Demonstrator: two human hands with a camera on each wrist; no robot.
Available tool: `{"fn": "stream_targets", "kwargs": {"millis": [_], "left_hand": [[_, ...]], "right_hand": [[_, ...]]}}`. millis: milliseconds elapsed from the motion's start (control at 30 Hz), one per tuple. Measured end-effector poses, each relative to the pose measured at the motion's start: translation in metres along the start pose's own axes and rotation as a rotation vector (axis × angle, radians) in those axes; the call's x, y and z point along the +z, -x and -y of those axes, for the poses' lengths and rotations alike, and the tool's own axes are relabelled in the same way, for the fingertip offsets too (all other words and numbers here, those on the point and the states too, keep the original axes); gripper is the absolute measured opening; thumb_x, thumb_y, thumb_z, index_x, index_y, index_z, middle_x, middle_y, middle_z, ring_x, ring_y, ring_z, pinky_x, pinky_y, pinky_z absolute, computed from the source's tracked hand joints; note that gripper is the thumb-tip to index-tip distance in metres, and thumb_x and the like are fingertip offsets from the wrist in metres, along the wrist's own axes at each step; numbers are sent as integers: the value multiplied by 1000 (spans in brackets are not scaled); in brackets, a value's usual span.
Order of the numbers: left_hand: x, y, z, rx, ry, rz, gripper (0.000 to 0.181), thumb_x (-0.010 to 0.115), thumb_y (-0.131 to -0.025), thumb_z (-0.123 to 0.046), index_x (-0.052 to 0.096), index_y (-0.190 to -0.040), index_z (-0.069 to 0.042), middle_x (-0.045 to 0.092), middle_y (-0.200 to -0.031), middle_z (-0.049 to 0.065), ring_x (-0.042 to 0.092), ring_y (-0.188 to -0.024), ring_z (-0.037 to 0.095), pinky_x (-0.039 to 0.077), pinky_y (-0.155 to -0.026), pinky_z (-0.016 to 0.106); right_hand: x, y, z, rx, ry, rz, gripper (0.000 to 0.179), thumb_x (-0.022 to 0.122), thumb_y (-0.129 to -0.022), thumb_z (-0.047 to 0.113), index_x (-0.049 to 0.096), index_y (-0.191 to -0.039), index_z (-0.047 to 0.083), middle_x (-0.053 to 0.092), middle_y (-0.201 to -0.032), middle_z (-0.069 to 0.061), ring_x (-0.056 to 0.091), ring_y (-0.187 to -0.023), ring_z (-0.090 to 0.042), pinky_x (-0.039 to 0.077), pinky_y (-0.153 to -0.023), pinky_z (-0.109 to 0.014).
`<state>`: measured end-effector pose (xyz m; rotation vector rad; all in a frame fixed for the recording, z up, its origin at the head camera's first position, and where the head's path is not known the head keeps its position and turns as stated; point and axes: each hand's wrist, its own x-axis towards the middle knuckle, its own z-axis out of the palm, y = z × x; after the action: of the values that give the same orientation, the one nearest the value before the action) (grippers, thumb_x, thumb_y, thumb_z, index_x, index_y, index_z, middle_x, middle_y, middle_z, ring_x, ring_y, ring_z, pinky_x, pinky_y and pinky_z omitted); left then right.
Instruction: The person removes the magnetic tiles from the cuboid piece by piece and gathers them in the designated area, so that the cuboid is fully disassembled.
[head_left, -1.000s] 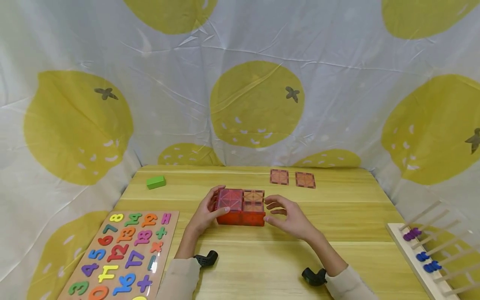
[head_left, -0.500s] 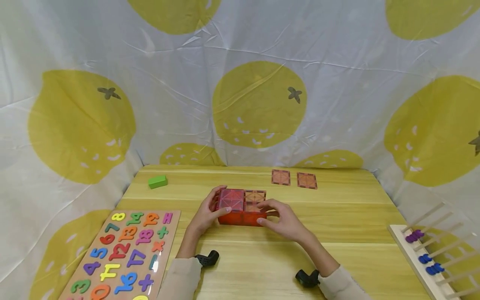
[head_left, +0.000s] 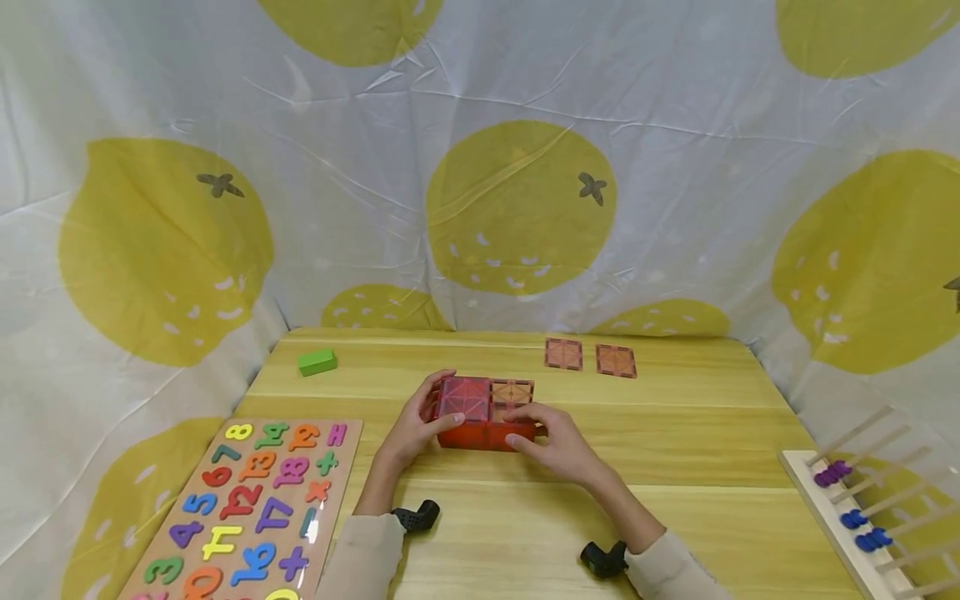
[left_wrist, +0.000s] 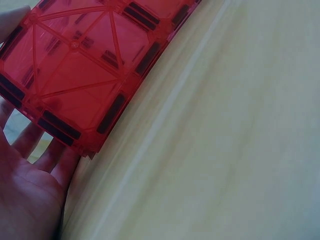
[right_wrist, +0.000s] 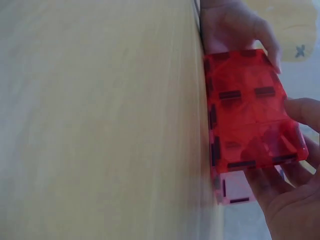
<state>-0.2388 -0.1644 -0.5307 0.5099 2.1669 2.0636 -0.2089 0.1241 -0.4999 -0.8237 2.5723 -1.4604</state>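
A low box built of translucent red magnetic tiles (head_left: 480, 435) sits on the wooden table. One square tile (head_left: 465, 398) covers its left half, and the right half is uncovered on top. My left hand (head_left: 411, 429) grips the left end, thumb along the top front edge and fingers round the far side. At the right end is my right hand (head_left: 561, 446). Its thumb lies against the front panel, and its fingers curl round that end, partly seen through the red panel (right_wrist: 250, 110) in the right wrist view. A paler pink tile (right_wrist: 235, 189) shows beyond this panel.
Two loose square tiles (head_left: 563, 354) lie at the back right of the table. A green block (head_left: 317, 362) stands at the back left. On the left lies a number puzzle board (head_left: 341, 458). A pegged bead counter (head_left: 832, 508) stands on the right.
My right hand has moved left from beside the box onto its right end, thumb now against the front panel. My left hand keeps its grip on the left end.
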Motion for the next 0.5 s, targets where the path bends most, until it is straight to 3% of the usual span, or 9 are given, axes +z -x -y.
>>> {"fn": "stream_targets", "kwargs": {"millis": [233, 500], "left_hand": [[2, 0, -1, -5, 2, 9, 77, 73, -92, -13, 34, -159, -15, 46, -147, 17, 53, -130, 24, 49, -103, 21], [2, 1, -4, -16, -4, -12, 76, 74, -91, -13, 37, -157, -19, 47, -147, 18, 53, -130, 29, 50, -101, 20]], "right_hand": [[2, -2, 3, 23, 40, -38, 18, 70, -99, 25, 74, -116, 19, 73, -120, -3, 69, -109, -22, 59, -85, -29], [4, -2, 7, 1, 75, -81, 9, 74, -96, 20, 77, -105, 17, 72, -101, 7, 69, -95, -13, 58, -80, -26]]}}
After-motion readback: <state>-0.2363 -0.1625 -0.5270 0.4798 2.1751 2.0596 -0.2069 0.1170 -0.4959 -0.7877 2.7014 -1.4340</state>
